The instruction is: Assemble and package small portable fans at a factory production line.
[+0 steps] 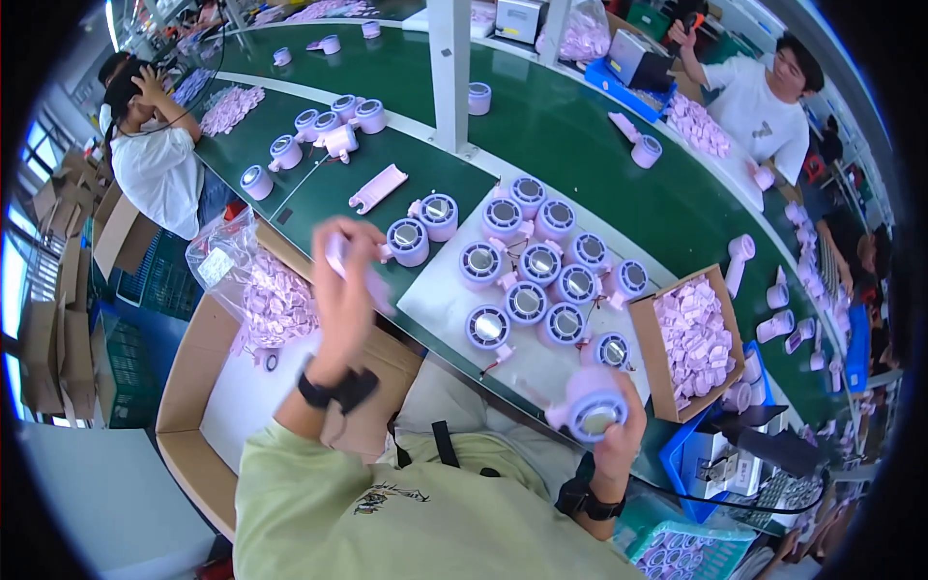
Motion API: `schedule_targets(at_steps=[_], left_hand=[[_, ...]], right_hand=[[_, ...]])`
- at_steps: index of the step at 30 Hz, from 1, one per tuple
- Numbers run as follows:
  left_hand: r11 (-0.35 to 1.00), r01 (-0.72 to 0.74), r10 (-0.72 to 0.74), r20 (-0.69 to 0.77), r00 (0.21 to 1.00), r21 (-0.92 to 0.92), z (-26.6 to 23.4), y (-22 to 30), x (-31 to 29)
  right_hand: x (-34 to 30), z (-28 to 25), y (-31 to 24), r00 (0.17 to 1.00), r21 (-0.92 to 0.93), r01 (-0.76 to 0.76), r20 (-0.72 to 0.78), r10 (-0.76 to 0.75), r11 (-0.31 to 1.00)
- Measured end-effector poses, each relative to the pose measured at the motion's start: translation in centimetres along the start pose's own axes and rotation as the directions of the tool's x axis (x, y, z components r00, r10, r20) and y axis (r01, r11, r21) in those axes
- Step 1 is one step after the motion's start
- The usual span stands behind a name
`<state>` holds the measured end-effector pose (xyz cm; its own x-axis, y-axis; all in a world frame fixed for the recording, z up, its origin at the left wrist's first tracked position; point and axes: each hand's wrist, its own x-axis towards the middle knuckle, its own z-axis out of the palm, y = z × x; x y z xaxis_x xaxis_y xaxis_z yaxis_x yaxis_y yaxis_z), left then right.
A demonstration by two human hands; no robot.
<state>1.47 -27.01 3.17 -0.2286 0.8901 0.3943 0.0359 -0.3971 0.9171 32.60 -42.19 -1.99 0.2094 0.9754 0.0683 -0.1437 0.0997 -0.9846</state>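
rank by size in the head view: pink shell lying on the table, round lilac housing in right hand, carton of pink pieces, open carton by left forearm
1. Open carton
2. Carton of pink pieces
3. Round lilac housing, perhaps enlarged by nearness
4. Pink shell

A green conveyor (pixel 551 126), repeated lilac housings (pixel 539 263) and co-workers (pixel 768 121) mark a factory.

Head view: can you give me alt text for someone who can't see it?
A person's right hand holds a round lilac housing, and the left hand a blurred lilac plastic piece. Ahead, similar housings stand on a white board; to their right, a cardboard box holds small lilac parts.
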Motion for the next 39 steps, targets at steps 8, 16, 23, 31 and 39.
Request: schedule_targets(at_steps=[8, 16, 23, 31, 39], left_hand=[[0.973, -0.204, 0.213, 0.075, 0.974, -0.112, 11.7, 0.5, -11.4], [0.966, -0.259, 0.212, 0.597, 0.774, -0.008, 8.7, 2.2, -12.5], [0.938, 0.214, -0.305, 0.943, 0.135, 0.273, 7.7, 1.6, -11.6], [0.305, 0.946, -0.388, 0.921, 0.020, 0.108, 9.0, 1.1, -12.9], [0.357, 0.929, -0.357, 0.933, 0.035, 0.101, 10.1, 2.2, -11.6]], right_hand=[[4.1, 9.4, -0.4, 0.964, 0.561, 0.006, -0.224, 0.146, 0.828], [3.7, 5.5, -1.1, 0.966, 0.064, 0.133, -0.230, -0.115, 0.989], [2.3, 5.4, -4.1, 0.968, -0.536, 0.252, 0.142, -0.208, 0.806], [2.8, 3.5, -4.0, 0.924, -0.306, 0.382, 0.144, -0.354, 0.872], [3.2, 1.1, -5.0, 0.962, -0.295, 0.262, 0.158, -0.224, 0.919]])
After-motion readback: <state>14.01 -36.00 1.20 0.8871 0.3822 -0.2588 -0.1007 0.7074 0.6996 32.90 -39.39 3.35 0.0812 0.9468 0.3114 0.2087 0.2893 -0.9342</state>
